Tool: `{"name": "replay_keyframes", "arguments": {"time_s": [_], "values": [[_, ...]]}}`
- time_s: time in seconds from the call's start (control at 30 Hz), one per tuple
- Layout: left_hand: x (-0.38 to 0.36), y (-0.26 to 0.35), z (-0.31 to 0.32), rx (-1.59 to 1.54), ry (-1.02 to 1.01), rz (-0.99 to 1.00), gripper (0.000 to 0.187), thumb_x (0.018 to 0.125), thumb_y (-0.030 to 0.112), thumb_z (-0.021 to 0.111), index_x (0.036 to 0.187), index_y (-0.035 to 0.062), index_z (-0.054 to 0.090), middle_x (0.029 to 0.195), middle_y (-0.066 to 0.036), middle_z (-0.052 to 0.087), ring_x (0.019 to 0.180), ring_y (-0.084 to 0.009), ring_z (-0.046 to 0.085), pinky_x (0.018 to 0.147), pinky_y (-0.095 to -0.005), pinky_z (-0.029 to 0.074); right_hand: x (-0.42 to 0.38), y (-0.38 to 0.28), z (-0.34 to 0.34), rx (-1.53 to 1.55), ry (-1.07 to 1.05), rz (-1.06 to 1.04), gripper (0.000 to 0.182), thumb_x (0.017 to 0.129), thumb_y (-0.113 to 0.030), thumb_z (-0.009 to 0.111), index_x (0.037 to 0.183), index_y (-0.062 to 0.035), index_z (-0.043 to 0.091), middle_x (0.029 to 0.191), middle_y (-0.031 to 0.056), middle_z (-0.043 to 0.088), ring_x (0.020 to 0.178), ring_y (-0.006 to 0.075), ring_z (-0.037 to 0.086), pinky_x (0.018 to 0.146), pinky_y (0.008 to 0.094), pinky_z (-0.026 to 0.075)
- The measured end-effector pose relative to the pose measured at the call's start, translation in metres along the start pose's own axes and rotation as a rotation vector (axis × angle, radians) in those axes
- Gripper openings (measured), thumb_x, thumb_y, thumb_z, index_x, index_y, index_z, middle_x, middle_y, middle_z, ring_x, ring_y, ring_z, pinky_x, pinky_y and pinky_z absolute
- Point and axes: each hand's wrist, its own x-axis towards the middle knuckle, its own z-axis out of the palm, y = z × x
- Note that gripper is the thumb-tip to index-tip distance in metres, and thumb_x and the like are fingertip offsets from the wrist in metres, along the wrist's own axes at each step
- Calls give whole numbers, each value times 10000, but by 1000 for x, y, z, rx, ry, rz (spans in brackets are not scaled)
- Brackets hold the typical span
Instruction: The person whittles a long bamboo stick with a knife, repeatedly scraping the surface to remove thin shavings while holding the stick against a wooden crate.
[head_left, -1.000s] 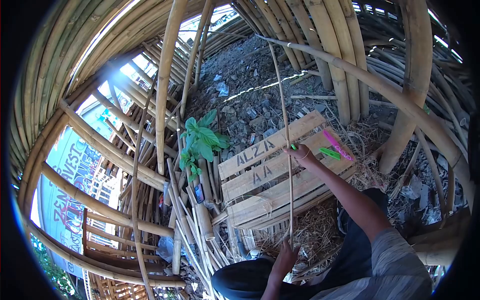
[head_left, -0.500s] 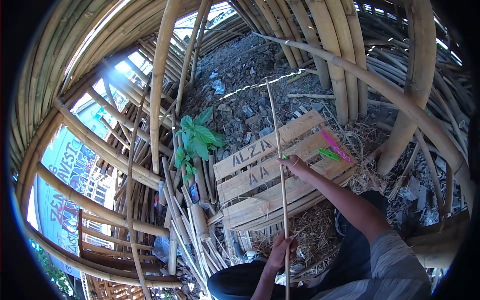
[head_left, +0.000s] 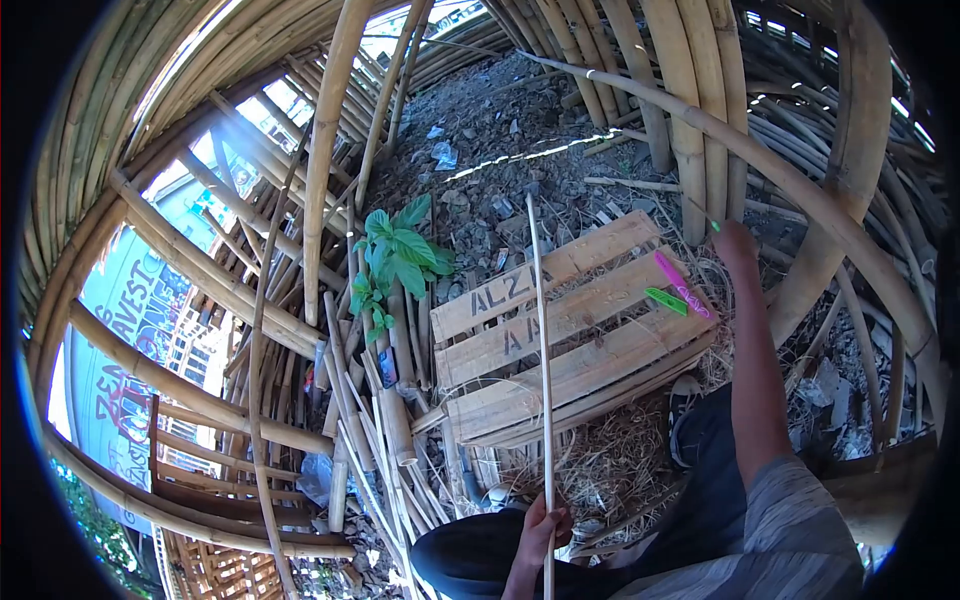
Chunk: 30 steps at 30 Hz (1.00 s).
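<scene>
A long thin bamboo strip (head_left: 544,350) stands nearly upright in the view, its lower part gripped by my left hand (head_left: 545,526). My right hand (head_left: 735,245) is out beyond the right end of the slatted wooden crate (head_left: 560,320), closed on a small knife-like tool with a green part (head_left: 715,227); its thin end points up and left. On the crate's right side lie a green object (head_left: 667,301) and a pink object (head_left: 680,283), close together. The strip passes over the crate's black lettering.
A leafy green plant (head_left: 400,257) grows left of the crate. Cut bamboo pieces (head_left: 397,425) lean below it. Bamboo poles (head_left: 690,110) stand at the upper right, and a long curved pole (head_left: 770,165) crosses there. Rubble and dry shavings cover the ground.
My right hand has left the strip and moved right and up, past the crate. The strip's top has shifted slightly left and down, with my left hand still around its lower part.
</scene>
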Motion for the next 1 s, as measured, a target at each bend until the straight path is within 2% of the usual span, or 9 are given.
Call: {"name": "replay_keyframes", "arguments": {"time_s": [0.1, 0.23, 0.33, 0.4, 0.47, 0.67, 0.73, 0.87, 1.0], "values": [[-15, 0, 0, -9, 2, -37, 213, 893, 87, 487, 1080, 82, 385, 631, -14, 376, 463, -77, 353, 367, -202, 279, -7, 9, -5, 17, 87, -62, 215, 838, -222, 571, 867, -23, 646, 848, 193, 665, 783, 299, 672, 643, 415, 538], [-37, -3, -8, -80, -65, -149, 255, 895, 82, 483, 1119, 86, 361, 672, -1, 384, 494, -73, 370, 384, -199, 303, -45, -35, 11, 868, -818, 6, 341, 885, -292, 565, 755, 21, 521, 689, 164, 619, 543, 203, 636, 465, 298, 534], [-62, -8, -2, -11, 6, -188, 280, 905, 101, 490, 1146, 85, 348, 666, -16, 382, 495, -83, 359, 405, -207, 323, -95, -91, 24, 976, -1028, -75, 449, 863, -286, 596, 1026, 109, 457, 716, 210, 613, 570, 253, 646, 504, 323, 562], [-77, -22, -21, -143, -127, -202, 313, 911, 113, 495, 1179, 94, 334, 723, -78, 472, 557, -138, 478, 485, -245, 425, -127, -115, 49, 917, -1088, -143, 497, 818, -278, 663, 1026, 124, 457, 735, 188, 618, 598, 266, 651, 531, 332, 573], [-98, -22, -1, -141, 118, -198, 196, 899, 187, 563, 1044, 94, 471, 822, -24, 496, 658, -180, 508, 507, -304, 454, -153, -128, 72, 984, -1272, -129, 427, 797, -174, 679, 1007, 125, 458, 774, 202, 607, 592, 271, 654, 511, 358, 578], [-105, -36, -5, 126, 65, -267, 316, 858, 327, 626, 1012, 119, 445, 797, -53, 464, 636, -161, 487, 480, -293, 458, -209, -153, 98, 1208, -1292, 39, 256, 772, -27, 678, 882, 83, 475, 746, 186, 607, 639, 305, 663, 525, 413, 588], [-79, -19, 5, 44, -50, -315, 333, 932, 201, 490, 1206, 107, 327, 851, -158, 553, 706, -222, 594, 621, -309, 504, -219, -156, 94, 1180, -1330, 53, 218, 791, -27, 661, 877, 87, 496, 734, 175, 612, 638, 301, 664, 536, 405, 589], [3, 6, -5, 106, -14, -244, 492, 916, 478, 439, 1234, 106, 393, 978, -182, 588, 861, -301, 629, 752, -377, 520, -239, -158, 105, 1187, -1391, 54, 162, 821, -63, 642, 862, 65, 552, 746, 171, 628, 666, 290, 667, 554, 389, 589], [71, 34, -6, -165, -68, -275, 374, 936, 436, 429, 1127, 121, 490, 777, -63, 537, 546, -133, 509, 456, -241, 452, -237, -155, 101, 1238, -1288, 25, 189, 827, -94, 643, 873, 67, 554, 743, 158, 628, 665, 273, 667, 560, 385, 590]]}}
